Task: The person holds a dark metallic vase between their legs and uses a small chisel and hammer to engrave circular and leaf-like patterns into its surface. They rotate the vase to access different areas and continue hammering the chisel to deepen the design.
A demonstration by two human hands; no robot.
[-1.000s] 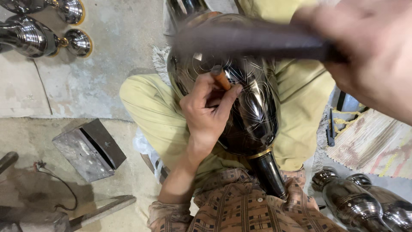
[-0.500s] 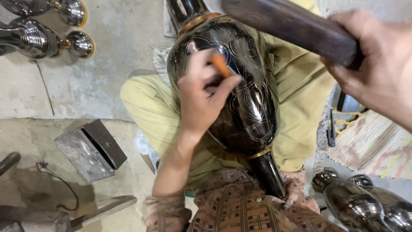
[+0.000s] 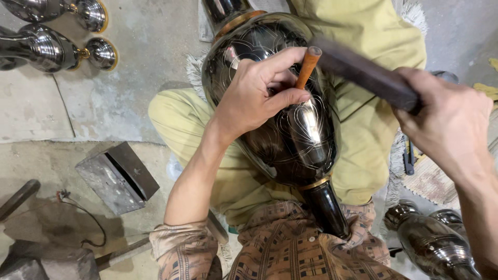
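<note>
Dark metal vase [image 3: 290,135] lies across the person's lap at the centre of the frame, its neck toward the top edge and its black foot toward the patterned shirt at the bottom; fine engraved curves catch the light on its belly. The left hand [image 3: 254,98] rests on the vase's shoulder, fingers pinched shut around a small orange-handled chisel [image 3: 308,66]; its tip is hidden behind the fingers. The right hand [image 3: 446,124], at the right of the frame, is clamped on a dark wooden mallet [image 3: 363,72] whose far end sits at the chisel's top. To cut cleanly, I judge the chisel should stay steady with the palm braced on the vase; blows should be light and square on the chisel's head; the knees should keep the vase from rolling. More shiny vases [image 3: 46,46] lie at upper left on the concrete floor [image 3: 140,62].
</note>
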